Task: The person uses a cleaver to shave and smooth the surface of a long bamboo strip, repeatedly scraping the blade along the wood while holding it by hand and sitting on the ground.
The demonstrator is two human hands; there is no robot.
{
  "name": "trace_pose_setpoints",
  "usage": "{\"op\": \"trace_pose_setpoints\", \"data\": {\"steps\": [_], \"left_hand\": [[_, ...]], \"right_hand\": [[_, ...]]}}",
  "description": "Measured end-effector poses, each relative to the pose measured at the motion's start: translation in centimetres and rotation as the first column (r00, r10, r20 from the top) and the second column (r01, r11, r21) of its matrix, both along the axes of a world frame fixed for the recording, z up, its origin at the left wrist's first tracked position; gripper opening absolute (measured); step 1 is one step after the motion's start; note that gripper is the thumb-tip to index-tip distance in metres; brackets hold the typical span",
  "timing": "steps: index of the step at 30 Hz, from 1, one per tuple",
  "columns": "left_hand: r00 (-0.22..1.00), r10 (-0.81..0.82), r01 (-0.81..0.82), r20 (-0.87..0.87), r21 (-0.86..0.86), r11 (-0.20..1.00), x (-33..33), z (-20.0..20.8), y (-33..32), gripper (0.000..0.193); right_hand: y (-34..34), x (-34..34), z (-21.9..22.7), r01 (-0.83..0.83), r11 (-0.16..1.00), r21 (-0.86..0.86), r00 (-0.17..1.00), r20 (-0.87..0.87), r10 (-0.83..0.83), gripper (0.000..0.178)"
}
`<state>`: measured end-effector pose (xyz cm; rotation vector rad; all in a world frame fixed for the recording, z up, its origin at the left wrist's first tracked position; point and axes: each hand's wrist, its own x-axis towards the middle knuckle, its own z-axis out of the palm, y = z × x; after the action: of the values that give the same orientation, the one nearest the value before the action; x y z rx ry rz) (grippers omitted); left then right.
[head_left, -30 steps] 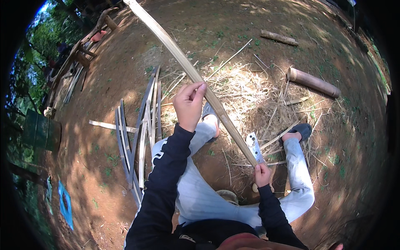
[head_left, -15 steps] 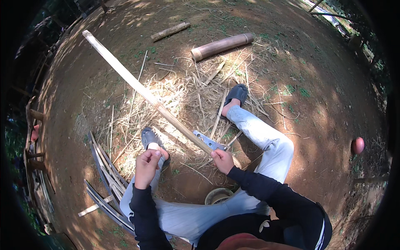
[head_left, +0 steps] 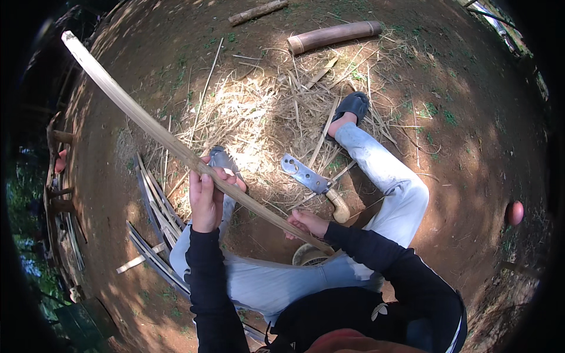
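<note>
A long, slightly bowed strip of split bamboo [head_left: 147,123] slants from the upper left down to my lap. My left hand [head_left: 209,197] grips it around the middle, fingers beneath and thumb up. Close to its lower end, my right hand [head_left: 309,225] is closed on the same strip. Just beyond my right hand is a broad-bladed knife [head_left: 307,177] with round holes in its blade and a curved wooden handle [head_left: 338,205]. Below the strip's lower end, a round pale container [head_left: 307,255] shows in part between my legs.
Pale shavings [head_left: 253,112] litter the ground between my sandalled feet. A bamboo section [head_left: 335,36] and a shorter stick [head_left: 258,12] lie farther off. Dark split strips [head_left: 154,203] are bundled by my left leg. A reddish round object [head_left: 515,213] is at far right.
My left hand, earlier pinched and apart from the strip, now holds it. The strip has shifted left and nearer me, uncovering the knife's handle. My right hand has come lower.
</note>
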<state>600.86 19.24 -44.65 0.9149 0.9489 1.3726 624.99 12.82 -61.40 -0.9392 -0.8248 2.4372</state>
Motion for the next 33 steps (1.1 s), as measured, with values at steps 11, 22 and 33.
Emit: {"op": "trace_pose_setpoints", "data": {"steps": [11, 22, 33], "left_hand": [[0.989, -0.141, 0.144, -0.046, 0.090, 0.985, 0.6, -1.1, 2.2, 0.041], [0.835, 0.549, -0.457, -0.030, 0.518, 0.723, -3.1, 2.9, 0.0, 0.044], [0.658, 0.729, -0.406, 0.188, 0.904, 0.133, -25.7, 18.6, -10.8, 0.033]], "right_hand": [[3.8, 9.4, -19.4, -0.451, 0.877, 0.164, 0.146, 0.983, -0.109, 0.080], [3.9, 7.6, -18.7, -0.606, 0.796, 0.004, 0.060, 0.997, 0.040, 0.062], [5.1, 11.3, -22.4, -0.535, 0.842, 0.063, 0.135, 0.991, 0.012, 0.058]]}}
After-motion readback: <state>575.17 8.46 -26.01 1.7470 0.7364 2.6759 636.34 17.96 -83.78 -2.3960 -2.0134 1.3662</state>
